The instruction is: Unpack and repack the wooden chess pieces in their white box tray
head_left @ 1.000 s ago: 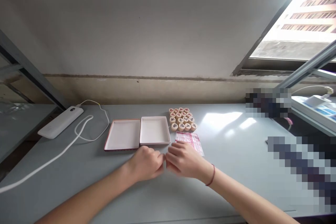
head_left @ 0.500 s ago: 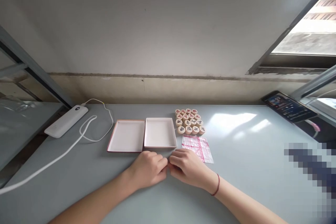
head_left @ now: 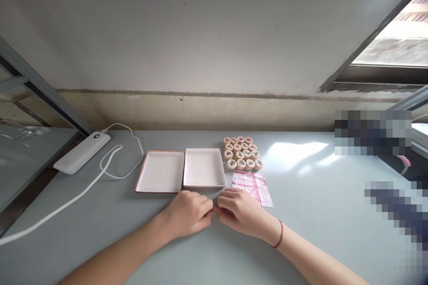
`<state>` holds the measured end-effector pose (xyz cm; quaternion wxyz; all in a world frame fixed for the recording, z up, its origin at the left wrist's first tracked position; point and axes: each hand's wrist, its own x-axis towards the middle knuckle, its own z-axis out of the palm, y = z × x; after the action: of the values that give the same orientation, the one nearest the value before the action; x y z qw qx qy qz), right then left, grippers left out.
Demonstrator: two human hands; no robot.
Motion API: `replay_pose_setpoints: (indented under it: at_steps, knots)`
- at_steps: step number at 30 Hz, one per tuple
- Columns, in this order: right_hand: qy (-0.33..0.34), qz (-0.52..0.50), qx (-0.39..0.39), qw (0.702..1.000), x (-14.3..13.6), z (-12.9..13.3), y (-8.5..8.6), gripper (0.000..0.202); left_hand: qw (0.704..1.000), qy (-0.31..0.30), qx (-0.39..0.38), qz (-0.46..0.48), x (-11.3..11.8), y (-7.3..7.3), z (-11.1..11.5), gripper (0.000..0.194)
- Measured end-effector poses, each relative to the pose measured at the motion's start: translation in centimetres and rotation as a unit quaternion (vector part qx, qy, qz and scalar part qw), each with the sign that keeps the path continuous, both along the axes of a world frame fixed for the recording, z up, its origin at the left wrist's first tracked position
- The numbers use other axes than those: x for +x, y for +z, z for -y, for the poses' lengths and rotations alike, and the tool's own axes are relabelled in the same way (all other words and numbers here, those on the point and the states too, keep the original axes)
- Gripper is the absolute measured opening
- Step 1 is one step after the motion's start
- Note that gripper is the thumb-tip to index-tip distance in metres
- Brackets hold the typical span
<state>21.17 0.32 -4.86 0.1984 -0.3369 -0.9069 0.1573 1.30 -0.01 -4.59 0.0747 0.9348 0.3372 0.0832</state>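
Observation:
My left hand rests on the grey table in a loose fist, just in front of the open box. Beside it my right hand is curled the same way, the two nearly meeting at the thumbs. Nothing shows in either hand; the fingertips are tucked under. The white-lined box tray and its lid lie side by side, hollow sides up, with nothing in them. Right of the tray stand wooden Chinese chess pieces, stacked in rows with red and black characters. A folded pink-and-white plastic sheet lies partly behind my right hand.
On the left a white power bank lies with a white cable running across the table. Metal frame bars rise at both sides, and a wall stands behind. Two blurred patches cover the right side. Sunlight falls on the table at the right.
The view has shifted slightly. The device at the right back is now covered by a blurred patch. Both hands keep their place and pose.

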Motion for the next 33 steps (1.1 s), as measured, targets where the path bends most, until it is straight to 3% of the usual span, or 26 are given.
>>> replay_pose_setpoints:
  at_steps: [33]
  knots:
    - [-0.012, -0.002, -0.006, 1.0, 0.08, 0.11, 0.38, 0.029, 0.998, 0.032, -0.044, 0.015, -0.01, 0.54, -0.01, 0.016]
